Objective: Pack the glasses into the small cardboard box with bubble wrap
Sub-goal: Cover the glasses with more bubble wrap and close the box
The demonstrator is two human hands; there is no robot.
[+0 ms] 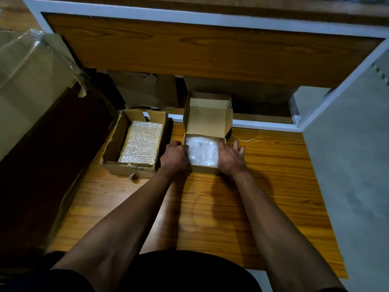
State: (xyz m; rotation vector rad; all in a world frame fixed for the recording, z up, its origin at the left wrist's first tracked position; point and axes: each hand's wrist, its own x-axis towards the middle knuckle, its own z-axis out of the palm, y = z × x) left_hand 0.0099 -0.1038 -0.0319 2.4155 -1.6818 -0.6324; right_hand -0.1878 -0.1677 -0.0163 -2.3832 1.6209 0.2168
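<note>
Two bare forearms are seen, uncovered from the hands back to the elbows; no sleeve edge is seen on them. The left hand [173,157] and the right hand [230,158] are bare, and no gloves, rings, watch or wristbands are seen. Behind the elbows, a dark, almost black garment [189,270] is worn, plain and unmarked, its cut not made out in dim light.

larger cardboard box [113,144] of bubble-wrap sheets [141,144] on wooden table [273,175].
</note>
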